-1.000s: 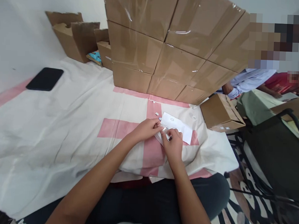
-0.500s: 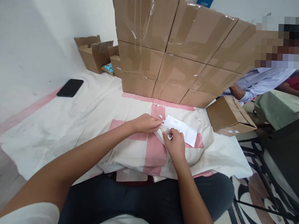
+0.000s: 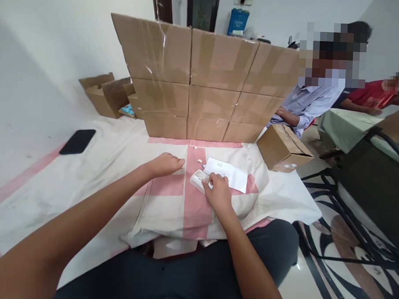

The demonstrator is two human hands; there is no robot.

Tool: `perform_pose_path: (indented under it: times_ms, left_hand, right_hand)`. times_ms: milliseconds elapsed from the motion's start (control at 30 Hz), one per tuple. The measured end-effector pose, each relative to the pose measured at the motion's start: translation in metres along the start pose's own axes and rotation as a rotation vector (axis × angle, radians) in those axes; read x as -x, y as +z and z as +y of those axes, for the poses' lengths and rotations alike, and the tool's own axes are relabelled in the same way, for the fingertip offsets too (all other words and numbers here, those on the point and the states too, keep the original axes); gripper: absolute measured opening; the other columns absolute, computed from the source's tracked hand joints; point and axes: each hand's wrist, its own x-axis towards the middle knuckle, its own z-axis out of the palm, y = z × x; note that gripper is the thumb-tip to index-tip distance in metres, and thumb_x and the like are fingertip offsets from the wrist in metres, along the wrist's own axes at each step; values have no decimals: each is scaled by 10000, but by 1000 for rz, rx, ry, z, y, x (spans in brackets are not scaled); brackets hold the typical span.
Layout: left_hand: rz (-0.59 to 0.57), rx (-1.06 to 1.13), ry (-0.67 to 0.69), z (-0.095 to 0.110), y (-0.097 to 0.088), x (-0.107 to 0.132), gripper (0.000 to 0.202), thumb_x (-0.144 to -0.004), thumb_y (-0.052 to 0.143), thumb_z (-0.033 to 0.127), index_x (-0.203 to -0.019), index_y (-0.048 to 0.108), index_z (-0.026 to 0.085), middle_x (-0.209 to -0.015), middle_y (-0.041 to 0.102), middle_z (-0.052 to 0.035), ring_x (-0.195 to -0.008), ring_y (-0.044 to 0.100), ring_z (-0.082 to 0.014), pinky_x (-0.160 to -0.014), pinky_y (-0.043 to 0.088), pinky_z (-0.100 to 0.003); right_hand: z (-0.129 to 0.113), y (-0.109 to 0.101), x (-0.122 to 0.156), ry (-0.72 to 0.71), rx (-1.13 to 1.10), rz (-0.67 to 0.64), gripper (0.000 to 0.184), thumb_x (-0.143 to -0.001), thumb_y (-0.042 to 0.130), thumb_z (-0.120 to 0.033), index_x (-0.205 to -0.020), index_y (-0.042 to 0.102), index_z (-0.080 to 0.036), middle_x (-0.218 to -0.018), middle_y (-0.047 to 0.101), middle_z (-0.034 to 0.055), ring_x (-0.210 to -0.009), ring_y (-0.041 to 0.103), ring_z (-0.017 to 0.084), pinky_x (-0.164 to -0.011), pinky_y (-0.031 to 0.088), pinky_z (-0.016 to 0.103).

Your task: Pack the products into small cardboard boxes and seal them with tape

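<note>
While right hand [image 3: 218, 193] fingers grip a small white device [image 3: 196, 180], left hand [image 3: 166, 164] fingers curled over cloth [image 3: 102, 171], contents unclear.

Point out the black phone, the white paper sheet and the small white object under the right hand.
black phone [image 3: 77, 141]: head view, middle of its dark face.
white paper sheet [image 3: 231, 175]: head view, bare middle of the sheet.
small white object [image 3: 197, 180]: head view, its exposed left end.
</note>
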Motion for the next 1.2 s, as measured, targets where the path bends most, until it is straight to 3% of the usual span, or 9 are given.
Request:
perform_pose_path:
  times_ms: [133,233,333,500,667,833,967,1100,1200]
  left_hand:
    - [133,-47,32,0,-5,10,211,-954,419,155,-763,497,201,-677,608,-39,-599,545,-182,-594,319,-317]
    - [256,-52,71,8,-20,12,262,-985,390,178,-744,488,207,-667,584,-37,-607,527,-180,-593,321,-325]
    - [308,-48,145,21,-42,12,287,-962,355,97,-747,507,210,-690,589,-42,-619,512,-181,-589,327,-343]
    - [299,-57,228,40,-69,7,353,-893,312,-8,-714,520,213,-663,563,-36,-611,475,-185,-558,309,-360]
    - [296,-102,232,37,-72,12,338,-945,335,30,-726,522,206,-676,581,-32,-619,488,-173,-576,293,-339]
    - [287,-116,94,15,-70,38,281,-1012,407,207,-752,513,212,-693,605,-35,-628,533,-174,-600,303,-326]
    - [279,-281,-66,-5,-79,68,356,-1034,377,316,-706,475,218,-650,603,-30,-609,557,-177,-598,326,-326]
    - [389,-376,-191,-16,-94,92,353,-1018,407,329,-688,475,224,-652,638,-23,-592,563,-179,-591,346,-325]
    - [437,-357,-210,-14,-104,102,348,-1011,436,344,-686,482,228,-651,649,-15,-590,571,-183,-583,346,-323]
  right_hand:
    - [0,3,2,24,-7,28,116,-925,598,-311,-939,569,-200,-963,619,81,-980,506,277,-774,398,348]
    - [1,4,3,-28,-58,98,271,-887,641,-305,-1120,578,-182,-1079,592,110,-1040,506,290,-854,440,383]
    - [1,4,2,-133,-101,138,393,-901,642,-329,-1271,582,-213,-1116,574,106,-1058,500,289,-907,449,406]
    - [-1,3,0,-171,-114,141,229,-954,585,-318,-1139,697,-243,-1073,588,100,-1020,499,275,-905,446,409]
    - [3,1,-2,-114,-71,75,168,-941,602,-272,-1068,710,-252,-1097,585,106,-1053,491,290,-882,439,413]
    - [10,4,-3,-35,-52,-30,217,-937,568,-196,-1112,661,-284,-1141,513,113,-1011,502,282,-800,439,384]
    - [11,2,-3,-29,-40,-76,240,-949,529,-195,-1154,626,-274,-1186,486,129,-1053,503,302,-785,446,389]
    - [8,1,-3,-116,-102,2,268,-904,548,-146,-1153,618,-216,-1235,481,140,-1109,494,300,-874,463,415]
    - [4,1,-3,-185,-182,81,247,-889,599,-196,-1135,624,-208,-1222,499,126,-1104,503,280,-924,463,416]
